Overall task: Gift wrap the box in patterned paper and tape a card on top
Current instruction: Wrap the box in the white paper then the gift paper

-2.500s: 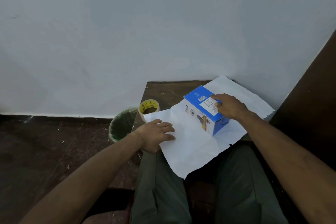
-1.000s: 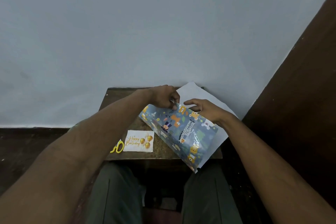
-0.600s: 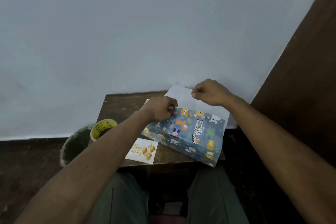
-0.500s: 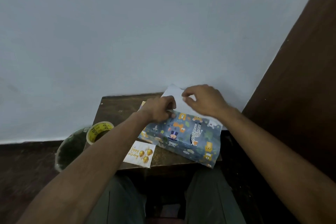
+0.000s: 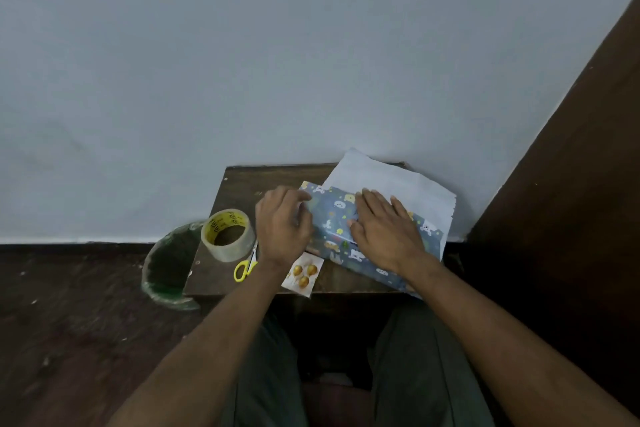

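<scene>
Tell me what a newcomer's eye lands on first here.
First, the box in blue animal-print wrapping paper at the right of the small dark table, with the right hand pressed flat on top and the left hand at its left end. Next, the yellow-cored tape roll at the table's left edge, with yellow-handled scissors and a gold-balloon card near the front.

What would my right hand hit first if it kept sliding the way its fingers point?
Probably nothing solid: the right hand lies flat on the wrapped box, fingers aimed up and left. Past the box's far edge comes bare table, then the wall. Depth is unclear.
</scene>
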